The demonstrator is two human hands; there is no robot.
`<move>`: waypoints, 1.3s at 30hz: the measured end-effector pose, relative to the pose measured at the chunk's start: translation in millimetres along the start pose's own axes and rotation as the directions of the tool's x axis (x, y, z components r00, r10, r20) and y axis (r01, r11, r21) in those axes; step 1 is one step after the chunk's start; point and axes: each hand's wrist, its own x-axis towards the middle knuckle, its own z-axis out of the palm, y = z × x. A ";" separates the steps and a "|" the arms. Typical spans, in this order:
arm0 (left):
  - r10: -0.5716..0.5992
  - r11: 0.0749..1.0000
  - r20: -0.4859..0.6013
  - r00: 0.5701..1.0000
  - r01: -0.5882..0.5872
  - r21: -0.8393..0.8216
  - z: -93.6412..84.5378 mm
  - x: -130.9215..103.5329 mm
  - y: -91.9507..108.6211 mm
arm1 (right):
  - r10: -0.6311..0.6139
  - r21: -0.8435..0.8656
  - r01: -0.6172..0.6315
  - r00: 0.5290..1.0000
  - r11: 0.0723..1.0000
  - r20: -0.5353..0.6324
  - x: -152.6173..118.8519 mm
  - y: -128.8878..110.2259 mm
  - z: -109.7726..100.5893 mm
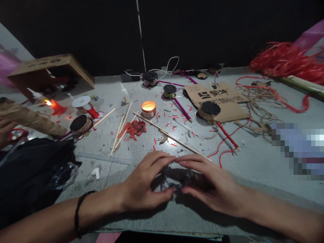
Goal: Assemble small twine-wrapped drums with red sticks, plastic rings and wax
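Note:
Between my two hands is a clear, round plastic ring-like piece with a dark middle, just above the grey tabletop. My left hand curves round its left side, thumb low and fingers over the top edge. From the right, my right hand grips it the same way, its fingertips meeting those of the left. Left of my left hand lie a white earbud and a flat translucent strip. A long wooden stick reaches toward my right hand from behind.
A lit tin candle and a burning red candle stand farther back. Small black-topped drums on sticks, flattened cardboard, tangled twine and red wax scraps lie about. Black cloth covers the left; another person's hand is there.

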 end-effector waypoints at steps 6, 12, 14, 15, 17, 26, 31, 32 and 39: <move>-0.094 0.996 -0.024 0.995 0.094 -0.001 -2.5 -0.3 -2.7 | 0.023 -0.050 -0.026 0.999 0.998 -0.047 3.7 -2.1 -2.0; -0.146 0.989 -0.088 0.985 0.146 0.002 -4.4 2.3 -1.8 | 0.028 -0.079 -0.035 0.995 0.996 -0.091 6.0 -1.1 -5.3; -0.148 0.989 -0.089 0.985 0.149 0.010 -3.4 1.7 -1.6 | 0.029 -0.071 -0.035 0.996 0.997 -0.080 5.5 -1.2 -5.4; -0.149 0.988 -0.087 0.985 0.151 0.016 -3.0 1.2 -1.6 | 0.030 -0.071 -0.035 0.997 0.997 -0.073 5.4 -1.5 -4.9; -0.152 0.987 -0.078 0.985 0.156 0.044 -3.4 0.8 -2.4 | 0.033 -0.073 -0.037 0.998 0.997 -0.053 5.9 -2.5 -3.3; -0.048 0.938 0.083 0.995 0.017 0.348 -37.1 15.2 -24.7 | 0.069 -0.557 -0.239 0.949 0.796 -0.308 24.4 37.3 -56.4; 0.067 0.911 0.224 0.972 -0.151 0.383 -47.1 18.8 -24.0 | 0.473 -0.725 -0.583 0.788 0.368 -0.393 24.6 68.9 -97.6; 0.102 0.908 0.212 0.972 -0.178 0.379 -47.2 19.0 -23.6 | 0.528 -0.724 -0.608 0.752 0.326 -0.395 23.9 71.7 -100.5; 0.309 0.876 -0.068 0.949 -0.256 0.409 -43.7 20.7 -17.5 | 0.500 -0.588 -0.708 0.700 0.391 -0.510 31.7 58.0 -116.8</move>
